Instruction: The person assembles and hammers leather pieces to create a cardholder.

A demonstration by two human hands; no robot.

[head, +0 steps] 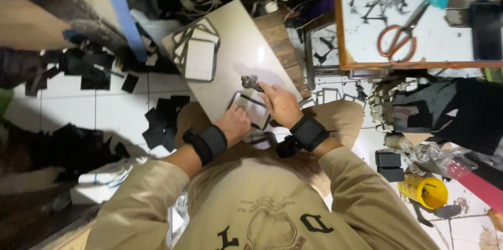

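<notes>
On the pale worktop (236, 45), the left hand (234, 122) presses a metal frame (249, 108) while the right hand (280, 104) grips a small tool (250, 81); a yellow cup (425, 191) lies on the floor.

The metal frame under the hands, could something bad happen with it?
Maybe. The left hand presses the metal frame close to where the right hand works a dark tool, so a slip might nip the fingers. The frame sits near the edge of the white board, which rests over the person's knees, so it might slide off onto the tiled floor.
</notes>
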